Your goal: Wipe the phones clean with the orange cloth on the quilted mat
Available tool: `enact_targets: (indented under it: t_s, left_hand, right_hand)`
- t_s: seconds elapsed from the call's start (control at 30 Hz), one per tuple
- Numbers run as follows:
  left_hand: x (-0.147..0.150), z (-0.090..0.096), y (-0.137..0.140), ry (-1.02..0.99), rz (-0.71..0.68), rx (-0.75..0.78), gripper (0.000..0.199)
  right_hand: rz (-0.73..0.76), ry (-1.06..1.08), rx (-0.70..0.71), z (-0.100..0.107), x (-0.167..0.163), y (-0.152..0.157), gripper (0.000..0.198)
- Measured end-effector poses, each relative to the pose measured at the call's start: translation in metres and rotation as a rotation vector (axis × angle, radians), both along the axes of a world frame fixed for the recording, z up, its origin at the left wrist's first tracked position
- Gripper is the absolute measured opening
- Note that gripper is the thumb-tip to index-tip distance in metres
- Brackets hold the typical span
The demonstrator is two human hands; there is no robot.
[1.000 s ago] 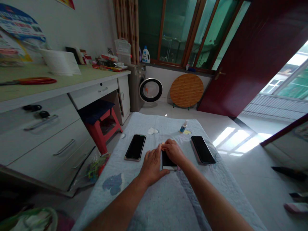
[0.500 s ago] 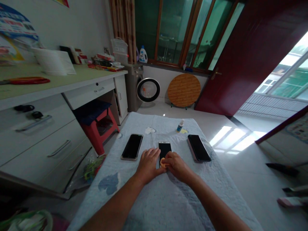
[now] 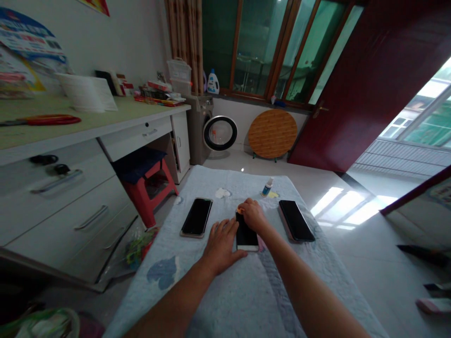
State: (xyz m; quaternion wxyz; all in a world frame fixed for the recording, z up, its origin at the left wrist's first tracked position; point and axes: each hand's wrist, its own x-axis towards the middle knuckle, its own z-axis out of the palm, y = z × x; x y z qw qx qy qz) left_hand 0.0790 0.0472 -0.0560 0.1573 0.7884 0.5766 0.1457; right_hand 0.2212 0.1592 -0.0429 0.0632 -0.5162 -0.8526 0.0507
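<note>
A white-framed smartphone point(image 3: 246, 234) lies flat, screen up, between my hands on the cloth-covered table. My left hand point(image 3: 220, 246) rests with fingers outstretched along the phone's left edge, its thumb near the bottom corner. Closed on a small orange cloth point(image 3: 240, 210), my right hand point(image 3: 254, 217) presses at the phone's top end and hides part of it. To the left is another dark-screened smartphone point(image 3: 197, 217) with a pale edge. A third, thicker-looking smartphone point(image 3: 296, 220) lies at the right. Behind them stands a small spray bottle point(image 3: 267, 187) with a white top.
A pale blue patterned cover point(image 3: 218, 300) spreads over the table. On the left, a desk point(image 3: 141, 108) holds red-handled scissors point(image 3: 52, 120) and a paper roll point(image 3: 84, 94). A red stool point(image 3: 150, 188) sits partly under it. Farther back are an open washing machine point(image 3: 200, 110) and a round wooden tabletop point(image 3: 273, 134).
My right hand has slid the orange cloth from the phone's lower end up to its top end, uncovering the lower screen. My left hand stays at the phone's left edge.
</note>
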Motion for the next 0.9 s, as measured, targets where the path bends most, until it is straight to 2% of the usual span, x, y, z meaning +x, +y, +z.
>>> enact_targets:
  t_s: [0.1,0.27,0.53,0.7,0.9]
  left_hand:
    - [0.0,-0.001,-0.001,0.009,-0.01,-0.001,0.074]
    - [0.0,-0.003,-0.001,0.01,-0.025,0.029,0.068]
    - [0.001,-0.001,-0.001,0.003,-0.009,0.028,0.07]
    - [0.001,-0.002,0.0,0.013,-0.008,0.028,0.072]
    - [0.0,-0.002,0.0,0.027,-0.013,0.047,0.072]
  right_hand:
    - [0.033,-0.099,-0.027,0.003,-0.012,0.009,0.029]
    - [0.051,-0.129,-0.057,0.007,-0.022,0.018,0.027]
    - [-0.084,-0.133,-0.066,0.007,0.01,0.021,0.032]
    - [-0.148,-0.066,-0.053,0.004,0.027,0.005,0.033]
    - [-0.274,0.045,-0.054,0.001,0.031,-0.027,0.034]
